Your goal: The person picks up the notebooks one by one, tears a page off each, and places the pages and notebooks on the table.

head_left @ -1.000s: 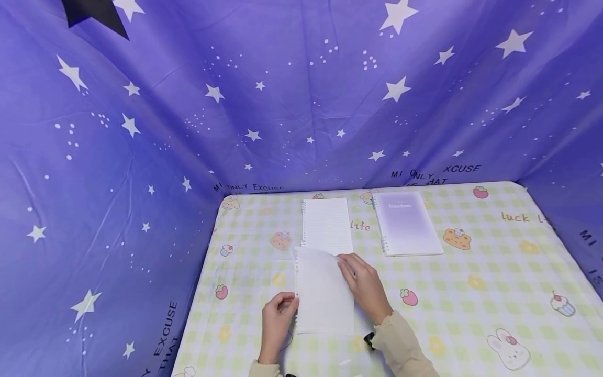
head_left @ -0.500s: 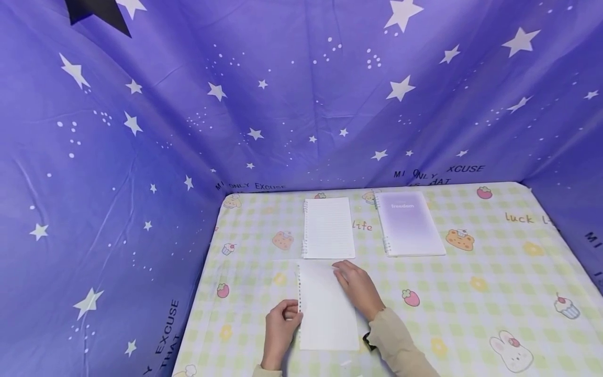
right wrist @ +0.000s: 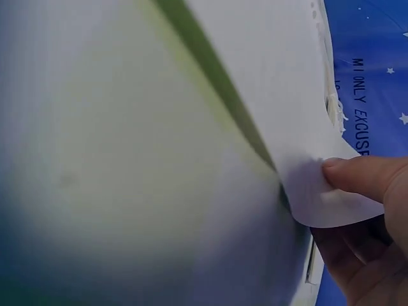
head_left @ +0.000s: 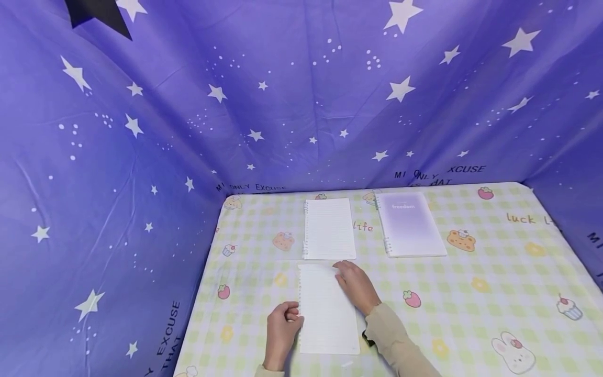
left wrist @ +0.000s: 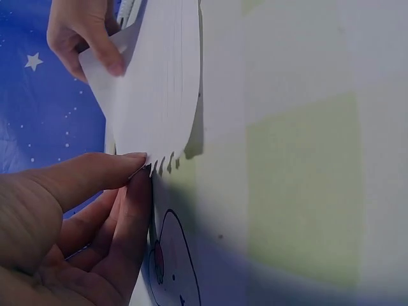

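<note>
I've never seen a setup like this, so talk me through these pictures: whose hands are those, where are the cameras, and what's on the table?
There's no machine here, just a person's two bare hands. The wide picture comes from a camera worn on the head, looking forward and down. The two close-ups come from cameras on the wrists, one per hand.

On the checked tablecloth lie an open ring-bound pad of lined pages and, to its right, a purple notebook marked "freedom". Nearer the person is white lined paper with a notched left edge. The left hand pinches that edge, and the right hand pinches its far right corner.
</note>
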A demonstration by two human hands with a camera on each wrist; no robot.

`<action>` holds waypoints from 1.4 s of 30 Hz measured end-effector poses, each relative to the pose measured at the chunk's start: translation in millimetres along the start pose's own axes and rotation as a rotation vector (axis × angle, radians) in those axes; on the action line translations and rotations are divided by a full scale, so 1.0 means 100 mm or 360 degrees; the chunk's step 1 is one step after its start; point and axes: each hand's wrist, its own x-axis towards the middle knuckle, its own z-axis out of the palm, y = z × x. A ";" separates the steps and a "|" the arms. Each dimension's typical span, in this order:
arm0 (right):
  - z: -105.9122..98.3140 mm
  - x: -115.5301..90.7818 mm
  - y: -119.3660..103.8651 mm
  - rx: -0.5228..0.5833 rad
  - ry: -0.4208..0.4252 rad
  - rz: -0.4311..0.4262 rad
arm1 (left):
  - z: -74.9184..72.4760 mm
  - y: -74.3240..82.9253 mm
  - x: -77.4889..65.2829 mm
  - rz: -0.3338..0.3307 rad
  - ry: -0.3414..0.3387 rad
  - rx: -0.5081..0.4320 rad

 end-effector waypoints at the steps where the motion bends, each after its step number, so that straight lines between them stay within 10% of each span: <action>1: 0.01 0.00 0.01 -0.0008 -0.0006 0.0003 | 0.00 0.00 0.00 0.0002 -0.0003 -0.0005; 26: -0.04 0.12 -0.06 -0.0249 0.0119 -0.0026 | -0.18 0.07 0.17 0.0052 0.0021 0.0160; 42: 0.24 0.36 -0.36 -0.0383 0.0043 -0.0281 | -0.48 0.10 0.68 0.0169 0.0264 0.0168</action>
